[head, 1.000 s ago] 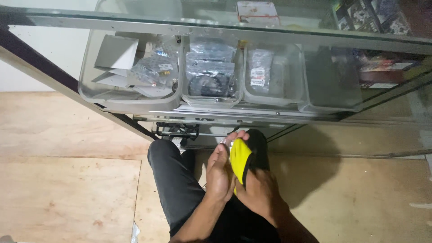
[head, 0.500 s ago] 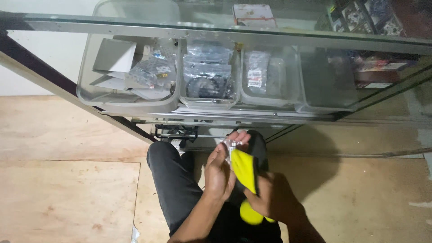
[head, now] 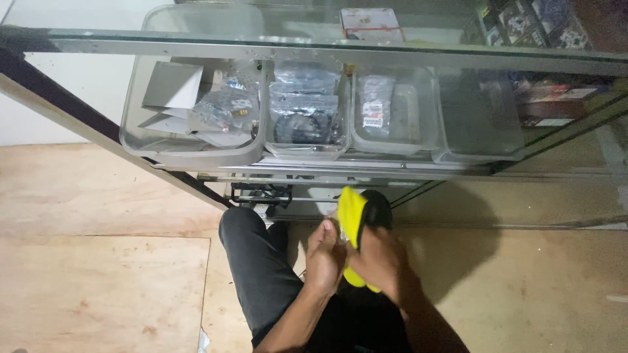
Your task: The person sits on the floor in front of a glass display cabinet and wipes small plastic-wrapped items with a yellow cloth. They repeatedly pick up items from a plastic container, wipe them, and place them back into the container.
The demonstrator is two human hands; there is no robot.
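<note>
A pale plywood floor (head: 98,274) is seen across the lower part of the view, and a glass-fronted display cabinet with a metal frame (head: 392,55) is set along its far edge. On the cabinet's shelf four clear plastic bins are ranged side by side: the large left bin (head: 150,140) is filled with grey card pieces and bagged small parts, the second bin (head: 304,140) with black coiled items in clear bags, the third bin (head: 405,131) with a bagged labelled item, while the contents of the right-hand bin (head: 481,127) cannot be made out. A leg in dark trousers (head: 258,274) is stretched out toward the cabinet's base. Over the lap, just in front of the cabinet's lower edge, a bright yellow soft cloth-like piece (head: 351,216) is held against a black rounded object (head: 377,210) — what that object is cannot be told. The right hand (head: 379,261) is closed around the lower end of the yellow piece and the black object from beneath. The left hand (head: 325,258) is pressed against the yellow piece's side, fingers curled, though whether anything is actually pinched cannot be told. The yellow piece is judged light, limp and easily creased — best gripped near a folded edge, with the black object supported from below.
</note>
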